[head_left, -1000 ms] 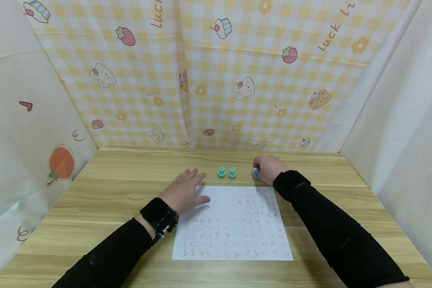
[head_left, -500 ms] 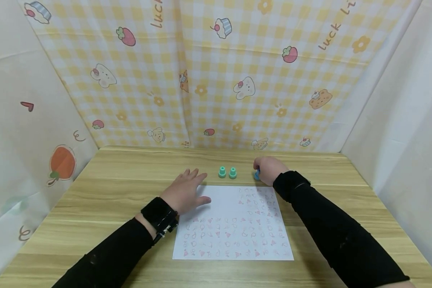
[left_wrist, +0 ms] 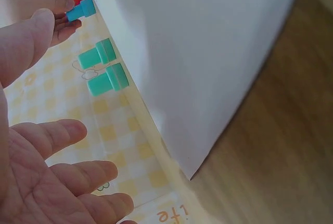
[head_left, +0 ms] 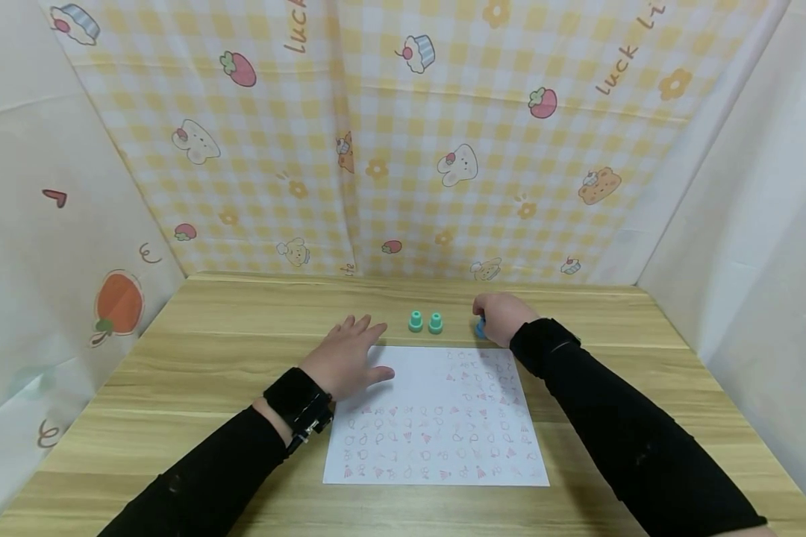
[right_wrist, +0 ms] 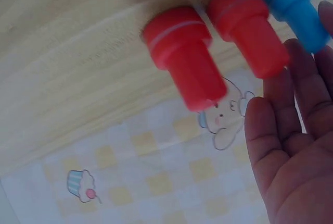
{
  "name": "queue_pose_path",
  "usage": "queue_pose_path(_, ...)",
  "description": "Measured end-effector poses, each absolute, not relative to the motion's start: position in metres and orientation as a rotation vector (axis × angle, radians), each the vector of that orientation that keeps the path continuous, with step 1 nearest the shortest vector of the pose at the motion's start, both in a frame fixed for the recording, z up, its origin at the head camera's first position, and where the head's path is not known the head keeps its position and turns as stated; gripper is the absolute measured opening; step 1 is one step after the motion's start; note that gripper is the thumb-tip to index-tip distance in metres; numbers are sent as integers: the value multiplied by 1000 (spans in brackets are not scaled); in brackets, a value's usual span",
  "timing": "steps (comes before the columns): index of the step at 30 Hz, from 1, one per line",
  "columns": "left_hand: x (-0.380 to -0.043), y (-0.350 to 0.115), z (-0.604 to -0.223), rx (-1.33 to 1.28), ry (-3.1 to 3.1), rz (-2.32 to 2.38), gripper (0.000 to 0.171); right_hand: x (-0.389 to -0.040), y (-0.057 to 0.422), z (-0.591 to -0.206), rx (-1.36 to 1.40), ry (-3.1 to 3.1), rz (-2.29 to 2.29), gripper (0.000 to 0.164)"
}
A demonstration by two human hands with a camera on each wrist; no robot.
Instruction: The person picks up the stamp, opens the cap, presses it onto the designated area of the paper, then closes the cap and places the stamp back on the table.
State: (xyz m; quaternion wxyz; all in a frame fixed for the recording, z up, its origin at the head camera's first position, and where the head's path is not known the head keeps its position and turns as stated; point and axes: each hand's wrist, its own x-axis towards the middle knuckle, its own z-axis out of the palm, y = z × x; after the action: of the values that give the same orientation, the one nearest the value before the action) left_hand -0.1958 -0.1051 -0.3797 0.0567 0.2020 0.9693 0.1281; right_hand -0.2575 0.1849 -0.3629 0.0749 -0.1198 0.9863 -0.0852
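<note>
My right hand pinches a blue toy stamp by its narrow handle, behind the paper's far right edge. Two red stamps stand beside it in the right wrist view; in the head view the hand hides them. To the left, two green stamps stand upright side by side on the table. My left hand is spread, fingers apart, at the far left corner of the white paper. It holds nothing. Small red printed marks cover much of the sheet, while its upper left part is blank.
The wood-grain table reaches back to a yellow checked cloth. White cloth hangs at the right side, and more hangs at the left.
</note>
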Motion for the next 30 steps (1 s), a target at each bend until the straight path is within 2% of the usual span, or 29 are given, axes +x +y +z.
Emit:
queue_pose_path(10,-197,-106,-381,614,2950,381,81,-257,147,-355,-600,3000,-245,34)
queue_pose_path(18,-196,-104,-381,614,2944,379,82,-267,125,-362,-560,2984,-193,36)
queue_pose_path(30,-194,-104,-379,611,2954,397,81,-270,121,-369,-573,3005,-192,25)
